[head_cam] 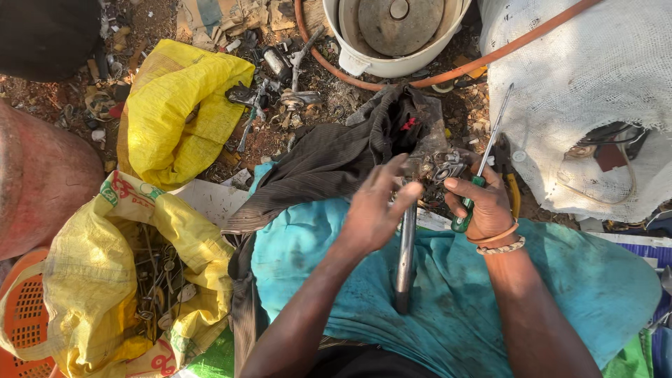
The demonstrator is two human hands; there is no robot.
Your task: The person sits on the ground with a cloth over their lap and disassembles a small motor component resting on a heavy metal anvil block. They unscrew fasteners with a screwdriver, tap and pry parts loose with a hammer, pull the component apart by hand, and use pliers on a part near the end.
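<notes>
My left hand (374, 208) grips the top of a grey metal pipe (404, 259) that stands upright between my knees on a teal cloth (448, 294). A dark greasy metal part (437, 171) sits at the pipe's upper end, against a dark striped cloth (329, 164). My right hand (484, 204) holds a green-handled screwdriver (483, 164), its shaft pointing up and to the right, and its fingers also touch the metal part. Two bracelets circle my right wrist.
A yellow sack (105, 280) of several scrap metal bits lies open at the left, another yellow sack (175, 105) behind it. A white pot (392, 35) with a lid, an orange hose (490, 56), a white woven sack (581, 91) and loose tools lie on the dirt.
</notes>
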